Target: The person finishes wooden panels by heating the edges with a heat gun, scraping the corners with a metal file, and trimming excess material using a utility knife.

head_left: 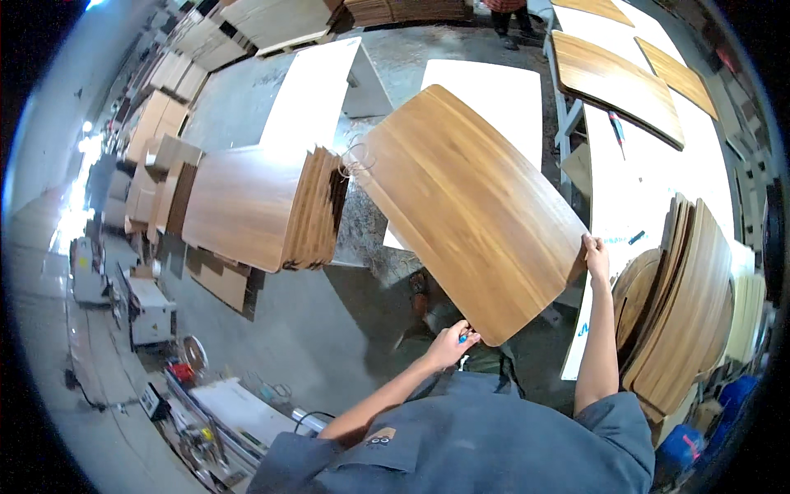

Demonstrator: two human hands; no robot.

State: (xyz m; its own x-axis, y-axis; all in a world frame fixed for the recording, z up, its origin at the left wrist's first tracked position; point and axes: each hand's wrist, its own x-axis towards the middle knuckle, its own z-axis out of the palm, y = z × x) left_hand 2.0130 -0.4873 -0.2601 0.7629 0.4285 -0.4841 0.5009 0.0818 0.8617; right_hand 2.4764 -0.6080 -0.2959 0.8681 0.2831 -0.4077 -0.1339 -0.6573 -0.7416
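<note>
A large wood-grain board (481, 206) with rounded corners slants across the middle, held up in front of me. My right hand (596, 257) is closed on its right edge, near the right corner. At the near corner, my left hand (449, 345) is closed against the board's edge. Between its fingers shows a small blue item (465, 337), too small to name. A thin strand curls (358, 158) at the board's far left edge. The board hides much of the white panel (485, 74) behind it.
To the left is a stack of similar boards (239, 206). More boards (613, 86) lie on the white table (658, 185) at right, with a screwdriver-like tool (616, 130). Upright boards (687, 288) lean beside my right arm. A person (510, 20) stands at the back.
</note>
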